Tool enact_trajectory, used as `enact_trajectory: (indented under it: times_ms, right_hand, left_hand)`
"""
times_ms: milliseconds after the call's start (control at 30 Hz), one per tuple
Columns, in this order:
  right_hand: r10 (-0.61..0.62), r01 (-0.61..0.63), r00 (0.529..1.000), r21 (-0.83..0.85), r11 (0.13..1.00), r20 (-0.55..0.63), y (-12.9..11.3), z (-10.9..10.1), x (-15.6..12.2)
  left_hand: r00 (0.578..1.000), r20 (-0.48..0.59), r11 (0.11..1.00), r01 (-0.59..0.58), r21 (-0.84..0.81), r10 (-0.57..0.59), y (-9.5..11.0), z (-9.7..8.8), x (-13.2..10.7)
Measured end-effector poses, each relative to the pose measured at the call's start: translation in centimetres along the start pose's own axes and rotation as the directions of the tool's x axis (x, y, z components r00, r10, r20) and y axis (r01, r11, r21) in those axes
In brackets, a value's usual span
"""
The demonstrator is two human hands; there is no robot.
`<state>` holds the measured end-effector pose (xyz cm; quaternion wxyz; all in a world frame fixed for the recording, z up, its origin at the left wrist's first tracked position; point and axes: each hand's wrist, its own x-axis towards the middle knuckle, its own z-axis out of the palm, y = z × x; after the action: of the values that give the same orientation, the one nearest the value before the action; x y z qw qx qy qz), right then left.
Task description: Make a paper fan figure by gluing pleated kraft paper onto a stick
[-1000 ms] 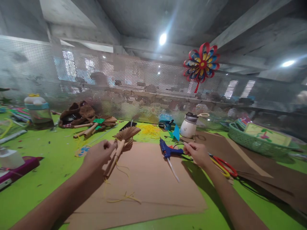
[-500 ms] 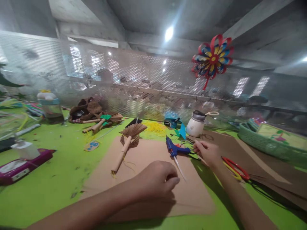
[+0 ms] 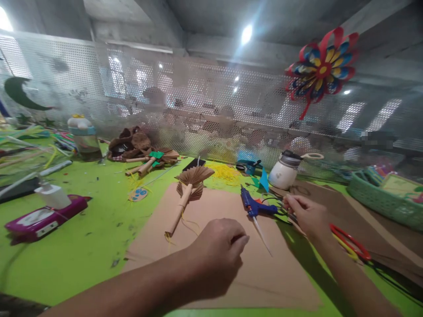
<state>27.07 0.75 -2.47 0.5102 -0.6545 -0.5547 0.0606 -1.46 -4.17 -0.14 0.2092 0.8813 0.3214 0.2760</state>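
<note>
Now the left hand (image 3: 224, 255) curls and the right hand (image 3: 306, 214) pinches beside the blue glue gun (image 3: 253, 205), whether gripping anything I can't tell, while brown paper (image 3: 277, 281) underlies the pleated paper craft (image 3: 185, 196), presumably shielding the table (image 3: 79, 268).

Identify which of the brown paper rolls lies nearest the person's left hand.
The single roll topped with pleated fans, on the brown sheet. The other rolls, by the green paper, lie farther from the left hand.
</note>
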Motion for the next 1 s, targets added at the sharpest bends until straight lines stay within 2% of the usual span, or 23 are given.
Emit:
enact_trajectory:
  times_ms: [133, 300, 367, 467, 533, 600, 800, 900, 1000]
  right_hand:
    - [-0.064, 0.065, 0.998, -0.121, 0.990, 0.015, -1.6, -0.3, 1.7]
    - [-0.198, 0.223, 0.972, -0.233, 0.947, 0.126, -4.1, 0.4, 4.8]
    - [-0.257, 0.302, 0.945, -0.246, 0.921, 0.201, -5.0, 1.2, 5.4]
    - [-0.333, 0.423, 0.881, -0.244, 0.873, 0.335, -5.7, 2.4, 5.7]
    - [-0.363, 0.482, 0.840, -0.248, 0.840, 0.402, -5.6, 3.0, 5.9]
    - [-0.376, 0.513, 0.821, -0.265, 0.817, 0.430, -5.1, 3.2, 6.2]
    - [-0.388, 0.501, 0.847, -0.303, 0.811, 0.363, -4.3, 2.0, 6.6]
    - [-0.418, 0.482, 0.871, -0.284, 0.829, 0.258, -4.9, 1.4, 5.0]
    - [-0.438, 0.455, 0.891, -0.246, 0.856, 0.123, -5.5, 1.1, 2.5]
  left_hand:
    - [0.998, 0.001, 0.995, -0.062, 0.076, 0.062, 0.6, 0.2, -0.4]
    - [0.992, -0.005, 0.980, -0.123, 0.155, 0.125, -0.1, 1.0, -0.6]
    - [0.987, 0.014, 0.969, -0.159, 0.190, 0.159, -0.5, 1.0, -0.5]
    - [0.972, 0.087, 0.943, -0.235, 0.236, 0.220, -0.9, 0.9, -0.4]
    - [0.958, 0.134, 0.922, -0.282, 0.265, 0.254, -1.2, 0.8, -0.4]
    - [0.950, 0.152, 0.916, -0.305, 0.260, 0.273, -1.4, 0.8, -0.3]
    - [0.944, 0.120, 0.921, -0.327, 0.214, 0.307, -1.3, 1.0, -0.5]
    - [0.952, 0.111, 0.937, -0.302, 0.173, 0.286, -0.7, 0.7, -0.8]
    - [0.977, 0.032, 0.976, -0.210, 0.061, 0.209, -0.2, 0.3, -0.8]
